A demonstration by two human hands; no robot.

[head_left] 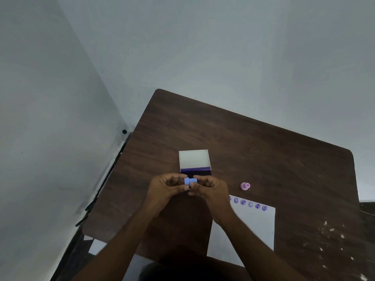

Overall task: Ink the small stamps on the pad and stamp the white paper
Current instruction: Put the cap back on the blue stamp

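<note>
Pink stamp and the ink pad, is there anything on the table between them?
No. In the head view, only bare brown table shows between the pink stamp and the ink pad.

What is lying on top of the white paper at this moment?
A row of purple stamp prints runs along the far edge of the white paper. The right hand and forearm cover its left part, so anything there is hidden. No stamp rests on it.
</note>
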